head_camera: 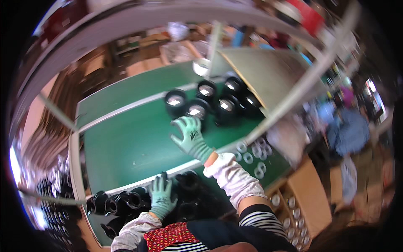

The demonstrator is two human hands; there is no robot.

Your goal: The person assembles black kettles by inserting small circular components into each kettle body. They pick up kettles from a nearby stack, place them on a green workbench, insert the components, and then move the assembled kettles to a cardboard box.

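Observation:
My right hand (pixel 190 137), in a light green knitted glove, reaches over the green worktop (pixel 126 145) with its fingers spread. Its fingertips come close to the nearest of several glossy black rounded vessels (pixel 195 110) grouped at the back right; whether they touch is unclear. Nothing shows in its palm. My left hand (pixel 162 195), gloved alike, lies with fingers spread at the worktop's near white edge, among black vessels with open mouths (pixel 135 200). More dark vessels (pixel 189 181) stand just right of it. What lies under the left palm is hidden.
White rings (pixel 259 149) lie on the green surface at right. A cardboard box (pixel 307 189) holds capped or lidded items in compartments. A pale metal frame post (pixel 302 91) crosses above the right side. Stacked flat cardboard (pixel 52 126) stands left; racks of black vessels (pixel 56 217) stand lower left.

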